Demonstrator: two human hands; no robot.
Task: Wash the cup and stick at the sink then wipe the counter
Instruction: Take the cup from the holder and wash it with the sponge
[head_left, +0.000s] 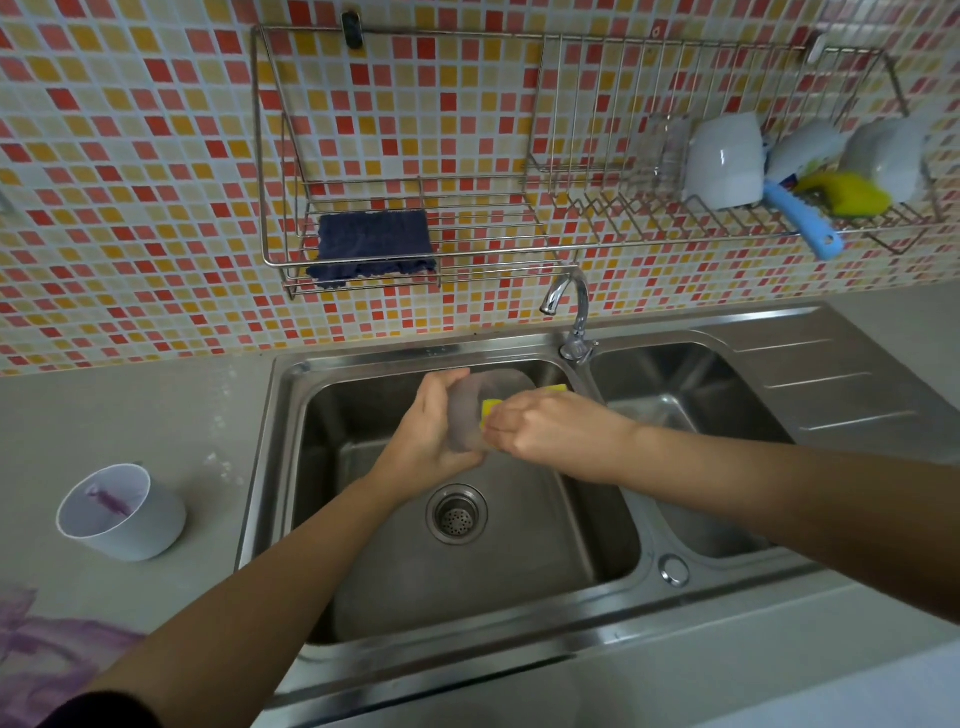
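Note:
Over the left sink basin, my left hand grips a translucent grey cup, blurred by motion. My right hand presses a yellow sponge against the cup's side. A second, white cup stands on the counter to the left of the sink, with purple residue inside. A purple smear covers the counter at the lower left. I see no stick.
A chrome tap stands behind the basins, with no water visible. A second basin and a drainboard lie to the right. The wall rack holds a dark blue cloth, white cups and a blue-handled brush.

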